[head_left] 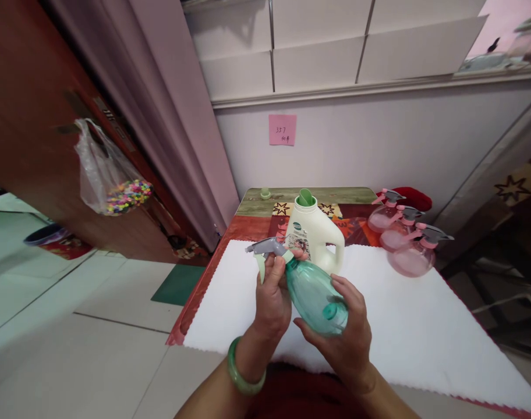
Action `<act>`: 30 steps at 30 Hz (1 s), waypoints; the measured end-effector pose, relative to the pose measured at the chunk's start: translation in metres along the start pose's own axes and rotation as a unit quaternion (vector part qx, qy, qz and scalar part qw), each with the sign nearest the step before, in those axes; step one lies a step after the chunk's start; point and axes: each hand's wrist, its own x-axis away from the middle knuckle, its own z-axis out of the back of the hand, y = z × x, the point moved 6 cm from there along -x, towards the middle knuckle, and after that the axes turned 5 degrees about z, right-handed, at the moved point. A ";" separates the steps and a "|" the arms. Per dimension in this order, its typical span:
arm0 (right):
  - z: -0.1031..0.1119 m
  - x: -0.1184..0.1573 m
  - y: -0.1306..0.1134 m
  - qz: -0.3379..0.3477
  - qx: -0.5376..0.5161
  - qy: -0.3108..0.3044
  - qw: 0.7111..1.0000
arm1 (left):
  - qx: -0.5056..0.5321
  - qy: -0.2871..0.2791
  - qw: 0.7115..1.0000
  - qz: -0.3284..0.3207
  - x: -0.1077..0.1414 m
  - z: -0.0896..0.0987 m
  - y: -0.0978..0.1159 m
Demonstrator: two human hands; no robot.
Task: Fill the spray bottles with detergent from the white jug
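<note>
A clear green spray bottle (314,295) is tilted in the air over the white cloth, its grey spray head with a pale green trigger pointing left. My left hand (272,294), with a green bangle at the wrist, has its fingers closed around the neck and spray head. The lower body of the bottle is held by my right hand (350,331), thumb below and fingers on top. Just behind stands a cream jug (320,233) with a handle and a green piece (306,198) in its open mouth.
Several pink spray bottles (410,259) stand at the right of the table. A small green cap (265,192) lies at the back left. The white cloth (379,326) covers the table's front. A bag of colourful beads (128,196) hangs on the door at left.
</note>
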 end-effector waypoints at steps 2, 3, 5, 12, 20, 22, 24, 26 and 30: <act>-0.001 0.003 0.006 -0.043 -0.035 -0.006 0.998 | -0.006 0.001 1.000 -0.007 0.000 -0.001 0.001; -0.003 0.005 0.010 -0.083 -0.064 -0.011 0.994 | -0.009 -0.001 1.000 -0.006 -0.001 -0.001 0.001; -0.008 0.011 0.020 -0.190 -0.157 -0.029 0.969 | -0.014 -0.013 1.000 0.004 -0.003 0.000 0.000; -0.047 0.031 0.017 -0.554 -0.590 -0.146 0.569 | 0.025 -0.103 0.993 0.047 -0.006 -0.004 -0.003; -0.056 0.035 0.006 -0.674 -0.573 -0.158 0.439 | -0.024 -0.049 0.998 0.012 -0.008 0.006 0.000; -0.057 0.036 0.007 -0.663 -0.532 -0.109 0.515 | -0.031 -0.002 0.999 -0.011 -0.012 0.014 0.003; -0.055 0.033 0.008 -0.600 -0.500 -0.055 0.621 | -0.035 0.046 0.998 -0.038 -0.015 0.023 0.007; -0.051 0.029 0.006 -0.499 -0.472 -0.035 0.726 | -0.040 0.085 0.994 -0.058 -0.018 0.029 0.013; -0.050 0.028 0.007 -0.396 -0.425 -0.084 0.809 | -0.050 0.061 0.996 -0.046 -0.022 0.030 0.019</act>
